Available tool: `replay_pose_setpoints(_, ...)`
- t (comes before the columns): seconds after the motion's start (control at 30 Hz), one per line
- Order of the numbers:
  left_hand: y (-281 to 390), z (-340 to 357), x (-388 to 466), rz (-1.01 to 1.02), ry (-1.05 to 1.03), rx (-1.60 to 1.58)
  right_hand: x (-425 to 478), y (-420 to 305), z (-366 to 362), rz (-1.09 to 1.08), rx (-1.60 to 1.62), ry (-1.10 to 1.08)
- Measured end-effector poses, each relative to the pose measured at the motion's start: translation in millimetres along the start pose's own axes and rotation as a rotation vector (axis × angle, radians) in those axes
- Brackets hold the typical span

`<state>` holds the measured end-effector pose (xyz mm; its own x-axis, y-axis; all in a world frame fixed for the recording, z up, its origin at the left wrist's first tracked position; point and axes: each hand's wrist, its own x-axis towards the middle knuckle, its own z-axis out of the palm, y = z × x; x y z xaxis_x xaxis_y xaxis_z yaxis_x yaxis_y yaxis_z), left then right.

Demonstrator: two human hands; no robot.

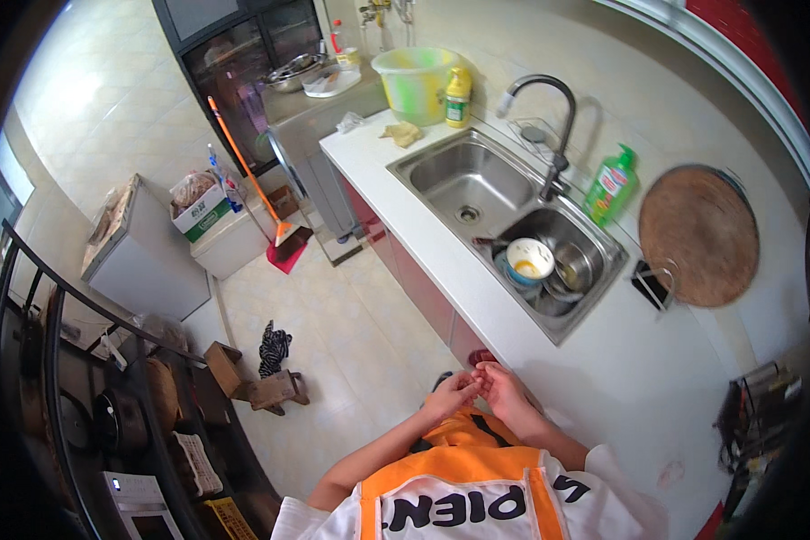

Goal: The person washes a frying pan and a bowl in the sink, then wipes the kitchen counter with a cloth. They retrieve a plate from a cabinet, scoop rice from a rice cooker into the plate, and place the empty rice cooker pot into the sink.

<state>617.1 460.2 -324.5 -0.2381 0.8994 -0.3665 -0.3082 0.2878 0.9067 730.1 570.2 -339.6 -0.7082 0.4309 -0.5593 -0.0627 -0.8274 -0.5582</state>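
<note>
My left hand [453, 393] and my right hand [503, 390] meet at the fingertips in front of my orange apron [445, 462], beside the counter's front edge. The fingers are curled and I cannot tell whether anything small is between them. Ahead, a steel double sink [472, 177] is set in the white counter [439, 270]. Its nearer basin holds a white and blue bowl [530, 260], a metal pot [576, 265] and other dishes. The farther basin shows a drain. A black faucet [567, 128] stands behind the sink, with a green pump bottle [611, 185] nearby.
A round wooden cutting board [698, 236] leans on the wall. A yellow-green bucket [415, 84], a yellow bottle [457, 98] and a cloth [402, 134] stand or lie beyond the sink. On the floor are small wooden stools [273, 391], a broom [243, 162] and a red dustpan [287, 260]. A black shelf rack [57, 337] stands left.
</note>
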Motion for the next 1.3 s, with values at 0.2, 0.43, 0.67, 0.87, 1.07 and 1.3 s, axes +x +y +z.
replay_pose_setpoints(0.2, 67, -90, 88, 0.03, 0.041, 0.075, 118, -61, 68, -0.031, 0.011, -0.141)
replay_pose_setpoints(0.43, 145, -194, 205, 0.138, 0.081, 0.302, 197, -139, 174, -0.368, -0.319, -0.067)
replay_pose_setpoints(0.67, 231, -318, 379, 0.476, 0.232, 0.848, 265, -162, 197, -0.36, -0.259, 0.146)
replay_pose_setpoints(0.87, 310, -412, 525, 0.38, 0.307, 1.271, 320, -162, 245, -0.434, -0.166, 0.286)
replay_pose_setpoints(1.07, 339, -474, 623, 0.135, 0.374, 1.479, 329, -139, 271, -0.444, -0.058, 0.442)
replay_pose_setpoints(1.3, 317, -477, 646, 0.563, 0.131, 1.569, 341, -125, 288, -0.4, 0.01, 0.591)
